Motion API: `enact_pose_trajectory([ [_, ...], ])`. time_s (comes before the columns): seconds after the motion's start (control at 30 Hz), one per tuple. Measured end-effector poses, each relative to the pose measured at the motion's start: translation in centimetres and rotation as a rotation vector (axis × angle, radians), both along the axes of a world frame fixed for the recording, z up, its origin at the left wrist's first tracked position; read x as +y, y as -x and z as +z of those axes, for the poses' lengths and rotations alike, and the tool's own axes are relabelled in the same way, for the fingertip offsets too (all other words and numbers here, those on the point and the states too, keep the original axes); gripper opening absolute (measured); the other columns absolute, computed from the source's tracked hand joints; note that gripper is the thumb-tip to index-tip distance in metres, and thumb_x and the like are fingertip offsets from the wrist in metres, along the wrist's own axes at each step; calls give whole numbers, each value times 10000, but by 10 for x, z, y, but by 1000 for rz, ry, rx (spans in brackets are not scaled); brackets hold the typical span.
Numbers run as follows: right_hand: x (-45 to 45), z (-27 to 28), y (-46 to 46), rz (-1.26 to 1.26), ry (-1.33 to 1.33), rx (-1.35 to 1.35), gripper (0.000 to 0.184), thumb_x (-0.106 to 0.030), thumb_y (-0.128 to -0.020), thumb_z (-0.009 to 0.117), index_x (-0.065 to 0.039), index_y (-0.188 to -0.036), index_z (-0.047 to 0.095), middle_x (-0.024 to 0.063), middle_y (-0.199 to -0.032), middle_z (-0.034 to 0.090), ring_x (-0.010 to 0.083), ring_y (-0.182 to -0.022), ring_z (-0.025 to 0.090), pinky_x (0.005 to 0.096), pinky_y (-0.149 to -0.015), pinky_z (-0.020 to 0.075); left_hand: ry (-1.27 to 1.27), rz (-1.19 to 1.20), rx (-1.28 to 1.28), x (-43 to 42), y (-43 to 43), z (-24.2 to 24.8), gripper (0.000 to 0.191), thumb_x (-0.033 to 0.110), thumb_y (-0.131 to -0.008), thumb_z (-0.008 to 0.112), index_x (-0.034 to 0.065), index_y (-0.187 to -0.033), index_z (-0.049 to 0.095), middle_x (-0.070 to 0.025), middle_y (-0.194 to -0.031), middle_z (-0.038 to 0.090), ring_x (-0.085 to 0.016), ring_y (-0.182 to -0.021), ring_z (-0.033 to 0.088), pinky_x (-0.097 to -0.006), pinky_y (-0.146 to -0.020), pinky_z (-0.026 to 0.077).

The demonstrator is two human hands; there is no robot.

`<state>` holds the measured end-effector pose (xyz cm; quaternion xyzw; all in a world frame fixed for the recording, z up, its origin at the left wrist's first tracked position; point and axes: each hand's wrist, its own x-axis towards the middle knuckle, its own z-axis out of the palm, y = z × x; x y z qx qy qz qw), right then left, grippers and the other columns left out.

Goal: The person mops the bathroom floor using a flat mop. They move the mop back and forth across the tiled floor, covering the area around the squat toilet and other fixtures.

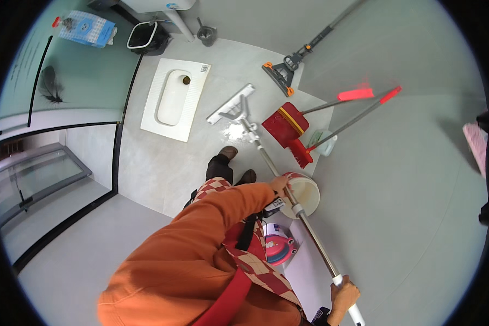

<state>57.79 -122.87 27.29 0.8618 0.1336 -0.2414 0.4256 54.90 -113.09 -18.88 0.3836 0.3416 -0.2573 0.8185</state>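
A long-handled mop or floor squeegee (pixel 269 161) runs slantwise across the view; its flat white and grey head (pixel 231 104) rests on the tiled floor, right of a squat toilet (pixel 173 100). My left hand (pixel 281 187) is closed around the middle of the metal pole, above a white bucket (pixel 309 193). Lower right, my right hand (pixel 344 293) grips the white end of the same pole. A shiny patch (pixel 234 132), water or reflected light, lies just below the head. The head's underside is hidden.
A grey and orange mop (pixel 287 71), red dustpan (pixel 279 124) and red broom (pixel 300 153) stand by the right wall, near a plastic jug (pixel 324 142). A bin (pixel 148 38) and toilet brush (pixel 206 35) stand at the back; a black-framed glass partition (pixel 116 159) is left.
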Motion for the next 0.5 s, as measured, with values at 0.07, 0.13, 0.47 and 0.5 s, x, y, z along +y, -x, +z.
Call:
enact_pose_trajectory([
  [0.07,2,-8,-10,0,-2,32,237,-171,-543,699,-81,-706,551,137,-591,595,345,-562,589,428,-548,469,522,308,474,-12,-25,-8,136,187,-762,602,60,-763,554,-110,-707,559,-241,-651,559,-388,-681,506],
  [0.13,7,-26,-28,21,19,58,241,-180,-544,714,-84,-683,542,126,-598,601,333,-564,595,419,-535,470,767,459,690,-10,-40,-25,121,107,-832,476,38,-742,519,-104,-643,501,-249,-591,519,-461,-686,502],
  [0.47,215,-86,-140,208,110,160,226,-159,-583,690,-80,-730,537,122,-638,610,341,-613,599,433,-577,470,1105,915,458,185,-67,-68,83,65,-820,444,29,-747,462,-133,-673,501,-284,-671,524,-492,-770,462],
  [0.5,253,-92,-154,244,103,144,218,-149,-584,683,-77,-728,535,123,-639,608,340,-618,598,431,-585,469,1141,946,436,219,-74,-74,87,67,-816,451,34,-736,463,-131,-657,502,-284,-667,524,-493,-773,461],
])
